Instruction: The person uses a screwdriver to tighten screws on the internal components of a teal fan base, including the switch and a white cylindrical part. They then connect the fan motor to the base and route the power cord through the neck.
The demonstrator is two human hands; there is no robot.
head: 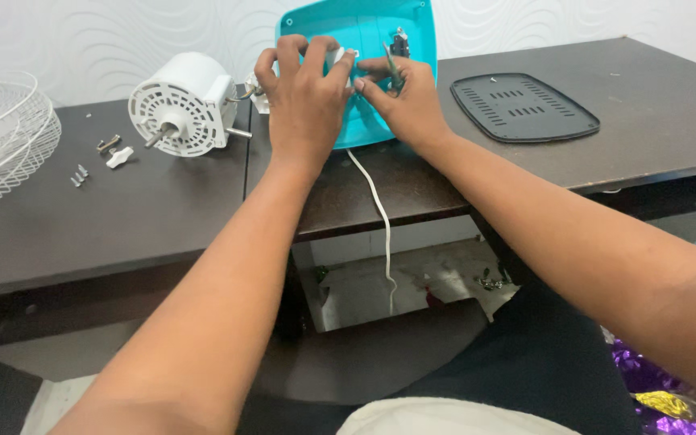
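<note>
My left hand (308,89) curls its fingers around a small white plastic part (341,56). My right hand (408,101) pinches a thin dark metal tool (393,68). Both rest on the turquoise plastic base shell (364,32), far on the dark wooden table (163,217). A white cord (376,209) hangs near. The white round motor (183,105) sits left, the black slotted plate (525,106) right.

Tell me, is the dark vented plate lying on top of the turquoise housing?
No, the dark vented plate lies flat on the table, apart from the turquoise housing.
</note>
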